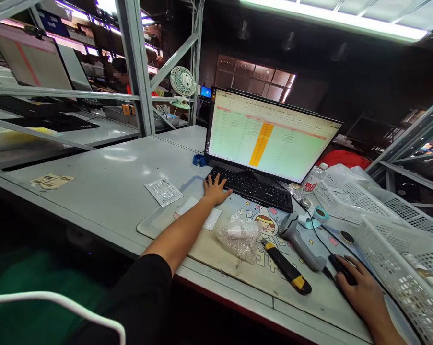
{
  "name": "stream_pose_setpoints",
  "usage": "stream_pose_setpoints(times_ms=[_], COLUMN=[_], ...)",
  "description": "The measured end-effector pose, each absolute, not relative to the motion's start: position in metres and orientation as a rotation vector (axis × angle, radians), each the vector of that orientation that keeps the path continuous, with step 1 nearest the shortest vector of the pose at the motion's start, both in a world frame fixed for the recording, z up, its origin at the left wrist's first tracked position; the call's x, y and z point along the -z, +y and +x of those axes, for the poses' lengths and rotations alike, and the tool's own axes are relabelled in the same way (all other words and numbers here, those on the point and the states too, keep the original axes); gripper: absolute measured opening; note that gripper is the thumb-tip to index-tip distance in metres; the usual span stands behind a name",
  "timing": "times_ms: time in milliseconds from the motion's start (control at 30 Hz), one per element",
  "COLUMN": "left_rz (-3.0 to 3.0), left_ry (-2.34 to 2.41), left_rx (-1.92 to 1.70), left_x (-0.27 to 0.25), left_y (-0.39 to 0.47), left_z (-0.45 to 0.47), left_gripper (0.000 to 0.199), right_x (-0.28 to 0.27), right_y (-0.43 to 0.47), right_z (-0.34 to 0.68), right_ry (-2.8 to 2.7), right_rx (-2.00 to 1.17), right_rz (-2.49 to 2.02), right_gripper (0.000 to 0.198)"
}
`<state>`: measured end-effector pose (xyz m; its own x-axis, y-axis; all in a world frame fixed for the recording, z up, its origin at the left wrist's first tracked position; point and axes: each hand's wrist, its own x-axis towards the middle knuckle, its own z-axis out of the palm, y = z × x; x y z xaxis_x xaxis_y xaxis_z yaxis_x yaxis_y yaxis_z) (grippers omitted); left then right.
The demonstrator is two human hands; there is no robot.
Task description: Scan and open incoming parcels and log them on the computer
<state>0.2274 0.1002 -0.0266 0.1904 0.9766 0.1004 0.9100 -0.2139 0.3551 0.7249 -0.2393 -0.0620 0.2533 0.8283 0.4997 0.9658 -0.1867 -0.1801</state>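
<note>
My left hand [215, 191] rests with spread fingers on the left end of a black keyboard [261, 188]. At the lower right, my right hand [363, 290] is curled over a black computer mouse [343, 269]. A lit monitor [234, 134] behind the keyboard displays a spreadsheet with one orange column. Between my hands lie a bubble-wrapped item [238, 235], a black and yellow utility knife [285, 266] and a grey barcode scanner [303, 245]. A white paper slip [212, 219] is partly under my left forearm.
White perforated baskets [385, 258] line the right side. A blue tape roll [199, 160] sits by the monitor, a silver packet [163, 191] left of the cartoon desk mat [216, 254]. Brown labels [52, 181] lie far left. Metal posts [139, 72] and a fan [182, 81] stand behind.
</note>
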Motion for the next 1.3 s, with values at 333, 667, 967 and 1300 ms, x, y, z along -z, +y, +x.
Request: stream_pose_setpoints(times_ms=[333, 667, 967, 1300], left_rz=[2.291, 2.292, 2.354, 2.46], left_ry=[1.798, 1.809, 1.791, 1.355], left_rx=[-0.405, -0.438, -0.875, -0.371], left_x=[0.021, 0.022, -0.012, -0.026], left_y=[0.1, 0.099, 0.095, 0.002], left_z=[0.229, 0.228, 0.222, 0.123], left_gripper=[0.069, 0.07, 0.049, 0.067], right_x=[0.075, 0.077, 0.081, 0.041], right_y=[-0.231, -0.227, -0.225, -0.226], right_z=[0.737, 0.738, 0.74, 0.719], right_ry=[-1.61, -1.604, -1.584, -1.554], right_rx=[0.401, 0.405, 0.398, 0.464], right_rz=[-2.08, -2.072, -2.093, -1.898], right_gripper=[0.059, 0.064, 0.062, 0.063])
